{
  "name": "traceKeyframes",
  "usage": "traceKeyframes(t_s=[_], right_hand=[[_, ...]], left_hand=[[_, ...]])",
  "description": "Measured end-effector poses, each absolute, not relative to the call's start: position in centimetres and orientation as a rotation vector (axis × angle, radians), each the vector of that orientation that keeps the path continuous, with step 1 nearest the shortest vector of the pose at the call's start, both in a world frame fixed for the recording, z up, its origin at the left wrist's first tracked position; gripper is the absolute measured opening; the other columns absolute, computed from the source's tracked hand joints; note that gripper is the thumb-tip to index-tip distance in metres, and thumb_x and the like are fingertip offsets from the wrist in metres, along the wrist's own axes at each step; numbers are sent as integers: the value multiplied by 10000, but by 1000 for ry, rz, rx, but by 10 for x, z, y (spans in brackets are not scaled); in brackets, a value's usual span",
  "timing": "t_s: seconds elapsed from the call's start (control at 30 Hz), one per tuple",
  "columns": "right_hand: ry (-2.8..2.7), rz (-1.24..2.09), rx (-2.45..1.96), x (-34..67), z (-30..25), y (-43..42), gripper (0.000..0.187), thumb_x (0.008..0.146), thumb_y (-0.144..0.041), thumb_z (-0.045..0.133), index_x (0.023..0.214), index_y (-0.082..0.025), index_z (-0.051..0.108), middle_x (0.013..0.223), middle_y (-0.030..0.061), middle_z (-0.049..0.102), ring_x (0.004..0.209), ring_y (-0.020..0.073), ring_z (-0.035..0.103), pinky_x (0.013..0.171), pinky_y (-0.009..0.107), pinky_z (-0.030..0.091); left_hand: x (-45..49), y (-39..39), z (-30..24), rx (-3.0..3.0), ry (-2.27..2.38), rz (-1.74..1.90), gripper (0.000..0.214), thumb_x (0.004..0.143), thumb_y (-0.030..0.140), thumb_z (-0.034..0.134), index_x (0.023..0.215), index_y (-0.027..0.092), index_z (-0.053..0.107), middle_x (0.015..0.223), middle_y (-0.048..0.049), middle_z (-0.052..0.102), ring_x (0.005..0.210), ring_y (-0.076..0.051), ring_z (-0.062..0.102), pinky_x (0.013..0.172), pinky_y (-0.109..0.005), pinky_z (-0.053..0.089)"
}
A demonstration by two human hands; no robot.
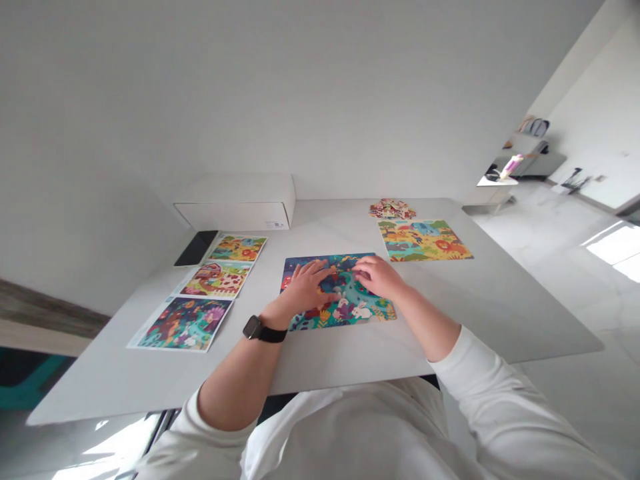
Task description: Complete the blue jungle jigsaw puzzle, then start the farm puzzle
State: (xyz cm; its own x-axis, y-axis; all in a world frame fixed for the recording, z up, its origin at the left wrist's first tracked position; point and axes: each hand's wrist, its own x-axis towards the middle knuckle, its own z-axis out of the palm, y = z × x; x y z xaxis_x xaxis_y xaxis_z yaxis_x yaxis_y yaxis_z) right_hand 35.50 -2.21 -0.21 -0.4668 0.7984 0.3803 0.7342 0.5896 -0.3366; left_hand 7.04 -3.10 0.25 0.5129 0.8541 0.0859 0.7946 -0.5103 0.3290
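Lying at the centre of the frame on the white table [450, 313], the blue jigsaw puzzle [336, 293] has both hands on it. Left hand [309, 285] rests flat, fingers spread; right hand [380, 275] presses with fingers curled together. Another puzzle [423, 240] sits upper right, three picture sheets [210, 290] at left.

We are reaching both forearms forward, sleeves pushed up past the elbows. Our left hand [306, 285] is lying palm down with fingers spread flat, a dark watch strapped at the wrist. Our right hand [379, 275] is resting palm down just beside it, fingers curled slightly inward toward the left.
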Motion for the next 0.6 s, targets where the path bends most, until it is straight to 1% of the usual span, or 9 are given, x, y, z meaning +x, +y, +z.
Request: traceKeyframes(t_s=[0.07, 0.17, 0.27, 0.33, 0.4, 0.5, 0.6], right_hand=[[-2298, 148, -1274, 366, 2, -22, 195, 958, -234, 772, 1137, -278, 836, 1205, 92, 786, 1111, 269, 732, 1038, 467, 596], [-2225, 85, -1386, 394, 9, -18, 218, 981, -254, 730, 1179, -268, 820, 1214, 107, 765, 1143, 272, 716, 1064, 469, 593], [-2166, 6, -1462, 426, 15, -16, 258, 1005, -238, 665, 1220, -283, 801, 1213, 108, 757, 1146, 267, 707, 1075, 484, 590], [-2165, -7, -1484, 443, 17, -16, 270, 1011, -244, 638, 1221, -317, 792, 1217, 90, 763, 1115, 266, 711, 1043, 498, 605], [-2167, -4, -1496, 453, 17, -17, 265, 1000, -258, 646, 1206, -341, 790, 1223, 76, 768, 1082, 270, 717, 1008, 506, 619], [-2162, 3, -1510, 458, 15, -18, 255, 977, -288, 685, 1196, -356, 794, 1279, 75, 763, 1061, 274, 723, 991, 498, 625], [-2155, 6, -1523, 457, 14, -18, 316, 967, -320, 716, 1275, -359, 775, 1372, 83, 736, 1108, 280, 725, 1028, 505, 615]], left_hand=[[62, -30, 9, 2505, 1396, 346, 822, 865, 616, 826, 1608, 364, 581, 1748, -119, 452, 1613, -440, 406, 1316, -700, 303], [47, -31, 18, 2535, 1364, 300, 894, 822, 622, 861, 1620, 339, 572, 1757, -145, 431, 1614, -431, 408, 1319, -639, 334], [31, -36, 22, 2578, 1331, 164, 957, 751, 628, 899, 1612, 351, 584, 1769, -130, 414, 1611, -442, 407, 1337, -626, 305], [21, -40, 22, 2570, 1315, 64, 1024, 716, 657, 907, 1630, 351, 561, 1796, -129, 363, 1637, -452, 359, 1346, -643, 269], [15, -44, 20, 2560, 1284, -13, 1082, 706, 686, 902, 1657, 325, 531, 1818, -137, 306, 1657, -447, 320, 1355, -622, 256], [11, -48, 16, 2575, 1253, -41, 1067, 715, 696, 893, 1650, 319, 543, 1821, -135, 302, 1653, -438, 334, 1352, -578, 285], [12, -49, 16, 2586, 1252, -48, 1023, 722, 705, 890, 1619, 320, 585, 1809, -139, 332, 1646, -442, 345, 1347, -577, 296]])
